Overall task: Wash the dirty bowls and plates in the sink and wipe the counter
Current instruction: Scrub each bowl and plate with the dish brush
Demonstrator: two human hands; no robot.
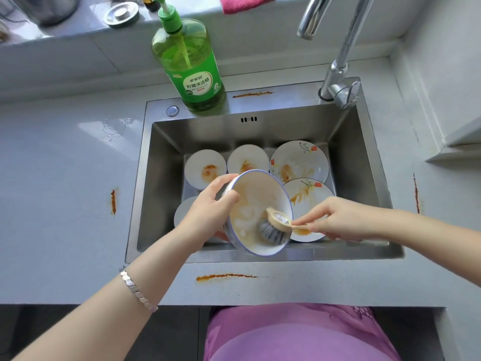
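Fingers [229, 198] of the left hand [208, 207] grip the rim of the tilted bowl [256, 194] above the sink [161, 183]; the right hand [338, 220] pinches the brush [273, 230] handle, bristles seemingly against the inner wall. Best to scrub circles over the orange film, rotating the bowl.

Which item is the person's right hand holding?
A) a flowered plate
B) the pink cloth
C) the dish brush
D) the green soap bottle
C: the right hand pinches the handle of the dish brush, whose bristles sit inside the bowl that the left hand grips.
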